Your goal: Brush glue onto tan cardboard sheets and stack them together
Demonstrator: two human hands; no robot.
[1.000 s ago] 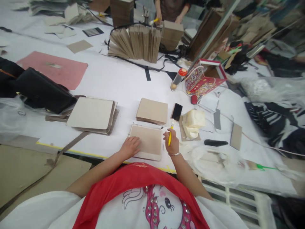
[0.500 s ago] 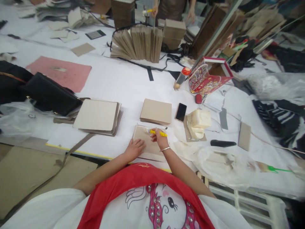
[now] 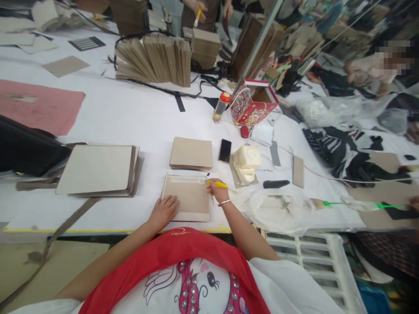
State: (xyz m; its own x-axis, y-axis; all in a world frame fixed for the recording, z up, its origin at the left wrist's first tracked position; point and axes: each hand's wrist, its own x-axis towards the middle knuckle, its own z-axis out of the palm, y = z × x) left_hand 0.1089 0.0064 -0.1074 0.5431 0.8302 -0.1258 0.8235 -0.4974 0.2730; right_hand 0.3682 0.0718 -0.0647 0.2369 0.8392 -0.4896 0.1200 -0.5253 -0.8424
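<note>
A tan board (image 3: 188,196) with a pale border lies flat near the table's front edge. My left hand (image 3: 163,211) rests on its lower left corner, fingers flat and apart. My right hand (image 3: 216,192) is closed around a yellow-handled brush (image 3: 214,184), whose tip touches the board's upper right corner. A small stack of tan boards (image 3: 191,153) sits just beyond. A pale yellow lump (image 3: 247,159) on a card lies to the right, beside a black phone (image 3: 224,150).
A larger stack of grey boards (image 3: 94,170) lies to the left, with a black bag (image 3: 26,150) beyond it. A glue bottle (image 3: 220,106) and a red patterned box (image 3: 250,107) stand further back. Another person's hands (image 3: 198,6) work at the far side. Plastic sheeting (image 3: 275,209) lies right.
The view has shifted to the right. My right hand swung the brush from upright beside the board down onto the board's upper right corner. My left hand stays on the board.
</note>
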